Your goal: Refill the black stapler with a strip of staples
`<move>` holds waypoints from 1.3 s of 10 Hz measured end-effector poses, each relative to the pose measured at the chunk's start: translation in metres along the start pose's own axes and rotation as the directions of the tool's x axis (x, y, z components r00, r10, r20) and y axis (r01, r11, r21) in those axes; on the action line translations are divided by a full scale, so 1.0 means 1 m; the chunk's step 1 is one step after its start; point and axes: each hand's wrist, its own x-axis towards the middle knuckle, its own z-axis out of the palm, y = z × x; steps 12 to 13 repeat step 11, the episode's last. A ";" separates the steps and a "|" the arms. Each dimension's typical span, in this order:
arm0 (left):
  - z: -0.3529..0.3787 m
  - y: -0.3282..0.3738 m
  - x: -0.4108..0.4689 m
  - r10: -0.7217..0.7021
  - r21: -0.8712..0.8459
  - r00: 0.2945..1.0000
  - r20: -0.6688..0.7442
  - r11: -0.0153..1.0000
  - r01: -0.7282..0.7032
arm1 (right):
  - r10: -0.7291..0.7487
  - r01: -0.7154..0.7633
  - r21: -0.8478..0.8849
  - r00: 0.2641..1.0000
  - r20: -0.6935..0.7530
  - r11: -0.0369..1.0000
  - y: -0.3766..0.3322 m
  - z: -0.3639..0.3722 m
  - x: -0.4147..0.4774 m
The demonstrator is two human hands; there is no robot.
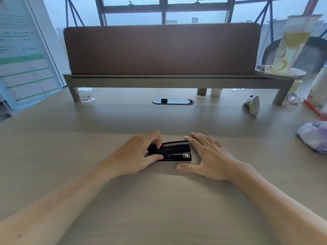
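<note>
Black stapler [170, 150] lying closed on the wooden surface [159, 200].
Left hand [139, 152] grips its rear end; right hand [207, 156] rests spread, empty, just beside its front.

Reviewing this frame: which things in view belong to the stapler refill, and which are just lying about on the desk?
Job: black stapler, left hand gripping its rear, right hand open beside its front. No staple strip visible.

Lying about: clear jar, drink cup, crumpled bag, document stand.

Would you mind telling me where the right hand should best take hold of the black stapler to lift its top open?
Probably the top arm's free front end, coming from the right. The black stapler lies lengthwise left to right, the left hand pins its rear end, and the open right hand sits beside the front.
</note>
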 end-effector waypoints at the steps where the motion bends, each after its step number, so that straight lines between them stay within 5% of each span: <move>1: -0.006 -0.008 0.012 -0.039 -0.029 0.998 -0.056 0.999 0.037 | -0.021 0.021 -0.012 1.000 -0.006 1.000 0.007 0.003 0.007; 4: -0.017 -0.061 0.110 -0.266 0.032 0.898 -0.350 0.955 0.295 | -0.042 0.042 0.000 0.999 -0.017 0.999 0.016 0.000 0.052; 13: 0.007 -0.094 0.178 -0.299 0.144 0.883 -0.362 0.918 0.369 | -0.065 0.065 -0.017 0.997 -0.039 0.998 0.015 -0.001 0.056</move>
